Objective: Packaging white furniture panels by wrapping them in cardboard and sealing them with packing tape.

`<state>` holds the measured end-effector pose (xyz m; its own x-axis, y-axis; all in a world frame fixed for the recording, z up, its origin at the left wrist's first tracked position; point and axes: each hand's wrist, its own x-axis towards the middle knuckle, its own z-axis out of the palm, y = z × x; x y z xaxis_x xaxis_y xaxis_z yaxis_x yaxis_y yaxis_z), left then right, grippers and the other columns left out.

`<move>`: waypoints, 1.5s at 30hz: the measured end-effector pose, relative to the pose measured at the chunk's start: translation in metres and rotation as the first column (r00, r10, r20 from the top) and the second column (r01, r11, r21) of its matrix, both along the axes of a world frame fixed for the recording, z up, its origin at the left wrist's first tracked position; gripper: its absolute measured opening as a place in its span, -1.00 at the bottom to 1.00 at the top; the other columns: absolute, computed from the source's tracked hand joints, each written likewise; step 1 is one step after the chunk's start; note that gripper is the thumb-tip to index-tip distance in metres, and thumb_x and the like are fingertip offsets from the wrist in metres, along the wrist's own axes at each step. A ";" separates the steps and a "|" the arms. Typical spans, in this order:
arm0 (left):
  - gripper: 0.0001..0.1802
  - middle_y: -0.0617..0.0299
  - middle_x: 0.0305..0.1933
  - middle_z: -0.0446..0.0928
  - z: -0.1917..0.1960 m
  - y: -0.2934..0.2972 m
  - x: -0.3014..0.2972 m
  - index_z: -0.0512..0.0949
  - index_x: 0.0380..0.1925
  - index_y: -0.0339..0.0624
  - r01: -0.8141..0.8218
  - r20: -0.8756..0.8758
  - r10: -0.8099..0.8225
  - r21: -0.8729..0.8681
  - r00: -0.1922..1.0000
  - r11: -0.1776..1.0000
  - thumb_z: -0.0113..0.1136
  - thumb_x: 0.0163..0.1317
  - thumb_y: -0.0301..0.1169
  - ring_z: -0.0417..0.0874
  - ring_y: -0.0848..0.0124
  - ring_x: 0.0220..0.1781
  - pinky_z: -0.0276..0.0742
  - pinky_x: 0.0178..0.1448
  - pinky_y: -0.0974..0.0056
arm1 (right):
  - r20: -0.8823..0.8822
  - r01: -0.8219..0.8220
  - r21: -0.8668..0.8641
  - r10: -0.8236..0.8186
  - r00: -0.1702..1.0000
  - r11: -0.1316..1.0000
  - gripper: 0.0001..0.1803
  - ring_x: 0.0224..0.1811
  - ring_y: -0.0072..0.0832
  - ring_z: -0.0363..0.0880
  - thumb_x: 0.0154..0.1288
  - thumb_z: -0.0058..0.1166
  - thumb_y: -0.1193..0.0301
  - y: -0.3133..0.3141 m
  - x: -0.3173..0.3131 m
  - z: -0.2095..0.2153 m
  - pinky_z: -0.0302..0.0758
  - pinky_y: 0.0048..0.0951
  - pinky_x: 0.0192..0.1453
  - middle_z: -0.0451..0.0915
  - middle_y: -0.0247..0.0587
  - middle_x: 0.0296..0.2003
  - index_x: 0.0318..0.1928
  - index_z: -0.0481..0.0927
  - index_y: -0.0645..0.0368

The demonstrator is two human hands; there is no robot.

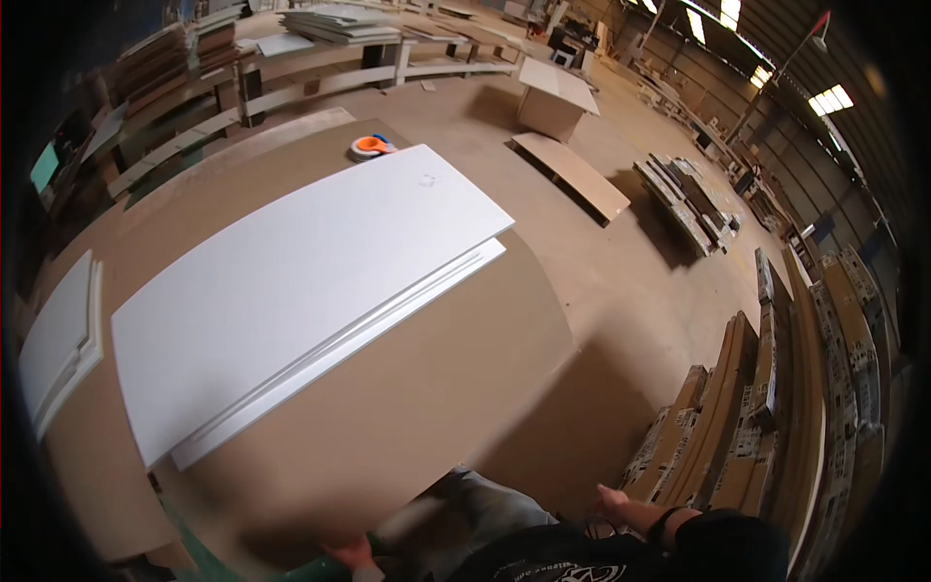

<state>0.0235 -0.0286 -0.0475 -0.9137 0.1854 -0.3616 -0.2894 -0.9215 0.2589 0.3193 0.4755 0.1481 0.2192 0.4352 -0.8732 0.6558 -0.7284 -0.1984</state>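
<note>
Beside brown surface (427, 364), left hand (356, 554); panels (301, 291) atop.

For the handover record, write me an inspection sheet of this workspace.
Surface: brown board under the white panels.
Job's things: panels stacked unevenly, faint marks near the top one's far right corner; smaller white stack at left.
Clutter: orange-and-white roll by the panels' far edge.
Grip: left hand and right hand low in view; whether either holds anything is unclear.
Cables: none clearly seen.
Surroundings: long cardboard packs at right, stacked boards on the floor ahead.
</note>
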 end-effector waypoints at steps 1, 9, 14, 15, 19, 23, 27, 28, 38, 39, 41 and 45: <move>-0.38 0.17 0.16 0.54 0.016 0.025 0.011 0.48 0.18 -0.06 -0.064 0.219 0.085 -0.104 0.972 0.993 0.00 0.32 0.14 0.50 0.18 0.20 0.38 0.24 -0.02 | -0.055 0.013 0.022 -0.012 0.998 1.000 -0.31 0.30 -0.06 0.42 0.45 -0.12 -0.10 0.029 0.007 0.000 0.41 0.00 0.30 0.54 0.12 0.10 0.25 0.43 0.25; -0.37 0.10 0.11 0.58 0.231 0.092 0.024 0.43 0.24 -0.15 -0.016 0.442 0.237 -0.449 0.865 0.894 0.07 0.35 0.05 0.57 0.20 0.12 0.42 0.32 -0.02 | -0.477 0.210 -0.275 -0.323 0.817 0.938 -0.04 0.41 0.00 0.25 0.20 0.11 -0.26 0.159 -0.192 -0.013 0.12 0.08 0.49 0.23 0.02 0.40 0.43 0.19 0.06; -0.57 0.20 -0.19 0.65 0.300 0.115 -0.018 0.56 0.01 -0.15 0.127 0.515 0.298 -0.638 0.804 0.759 0.02 0.40 -0.06 0.63 0.26 -0.23 0.60 -0.19 0.12 | -0.834 0.194 -0.278 -0.336 0.437 0.941 -0.40 0.19 -0.09 0.50 0.38 -0.08 -0.02 0.201 -0.248 0.044 0.34 0.01 0.36 0.55 -0.09 0.17 0.23 0.49 0.13; -0.63 0.23 -0.28 0.64 0.299 0.108 -0.025 0.58 -0.08 -0.18 0.054 0.339 0.293 -0.730 0.894 0.681 0.01 0.41 -0.12 0.61 0.30 -0.35 0.55 -0.37 0.22 | -0.863 0.185 -0.215 -0.275 0.423 0.959 -0.42 0.17 -0.12 0.52 0.38 -0.09 0.05 0.201 -0.267 0.086 0.37 -0.06 0.34 0.57 -0.08 0.13 0.22 0.47 0.19; -0.65 0.22 -0.33 0.62 0.334 0.078 -0.092 0.57 -0.06 -0.21 0.099 0.180 0.112 -0.856 0.977 0.507 -0.02 0.41 -0.20 0.60 0.35 -0.36 0.54 -0.32 0.32 | -0.945 0.105 -0.016 -0.049 0.323 0.994 -0.45 0.18 -0.10 0.47 0.31 -0.04 0.15 0.227 -0.313 0.159 0.34 -0.07 0.32 0.55 -0.05 0.10 0.19 0.45 0.23; -0.66 0.22 -0.36 0.60 0.339 0.110 -0.121 0.53 0.02 -0.23 0.030 0.136 0.194 -0.883 0.971 0.468 -0.06 0.37 -0.31 0.55 0.42 -0.41 0.54 -0.26 0.30 | -0.919 0.228 -0.298 -0.343 0.193 0.927 -0.37 0.14 -0.07 0.45 0.26 0.00 0.05 0.230 -0.306 0.164 0.38 -0.04 0.21 0.51 -0.03 0.12 0.18 0.44 0.26; -0.49 0.10 0.08 0.54 0.322 0.115 -0.069 0.41 0.21 -0.23 -0.037 -0.039 -0.002 -0.954 0.999 0.298 0.05 0.29 -0.26 0.59 0.12 0.03 0.58 0.11 0.00 | -0.837 0.367 -0.496 -0.546 0.040 0.787 -0.28 0.26 0.05 0.39 0.28 -0.02 -0.05 0.211 -0.258 0.119 0.27 0.09 0.38 0.43 0.15 0.24 0.23 0.43 0.29; -0.44 0.11 0.08 0.51 0.321 0.110 -0.071 0.34 0.26 -0.29 0.046 0.482 0.236 -0.504 0.844 0.862 0.15 0.24 -0.44 0.54 0.20 0.04 0.55 0.11 0.09 | -0.801 0.417 -0.525 -0.596 0.051 0.742 -0.30 0.26 0.05 0.40 0.29 -0.01 -0.04 0.216 -0.232 0.091 0.26 0.06 0.40 0.45 0.14 0.23 0.23 0.45 0.28; -0.29 0.07 0.27 0.42 0.211 0.097 0.011 0.29 0.29 -0.26 0.204 0.662 0.147 -0.422 0.735 0.883 -0.03 0.38 0.08 0.37 0.05 0.28 0.31 0.35 -0.06 | -0.764 0.689 -0.080 -0.489 0.421 0.720 -0.79 0.01 -0.19 0.61 0.32 0.07 0.34 0.321 -0.207 -0.057 0.45 -0.07 0.26 0.68 -0.19 -0.09 -0.14 0.64 0.17; -0.34 0.06 0.26 0.44 0.208 0.099 0.015 0.32 0.27 -0.26 0.187 0.662 0.142 -0.401 0.736 0.897 -0.03 0.39 0.04 0.39 0.06 0.28 0.33 0.34 -0.05 | -0.749 0.663 -0.063 -0.475 0.463 0.746 -0.80 -0.01 -0.21 0.62 0.31 0.08 0.35 0.343 -0.194 -0.063 0.46 -0.08 0.24 0.68 -0.20 -0.11 -0.15 0.64 0.17; -0.42 0.04 0.24 0.46 0.217 0.105 0.012 0.37 0.23 -0.26 0.136 0.648 0.153 -0.373 0.746 0.918 -0.02 0.40 -0.05 0.44 0.08 0.26 0.39 0.32 -0.04 | -0.786 0.565 -0.036 -0.373 0.493 0.824 -0.81 -0.06 -0.26 0.62 0.30 0.10 0.33 0.361 -0.179 -0.066 0.46 -0.08 0.22 0.68 -0.25 -0.17 -0.17 0.64 0.13; -0.53 0.03 0.14 0.54 0.239 0.093 0.007 0.45 0.14 -0.26 0.009 0.594 0.229 -0.370 0.771 0.929 0.00 0.40 -0.16 0.55 0.13 0.14 0.52 0.21 -0.01 | -0.841 0.308 -0.089 -0.237 0.486 0.947 -0.66 0.07 -0.19 0.55 0.26 0.12 0.22 0.310 -0.215 0.041 0.39 -0.05 0.28 0.63 -0.21 -0.04 -0.04 0.61 0.13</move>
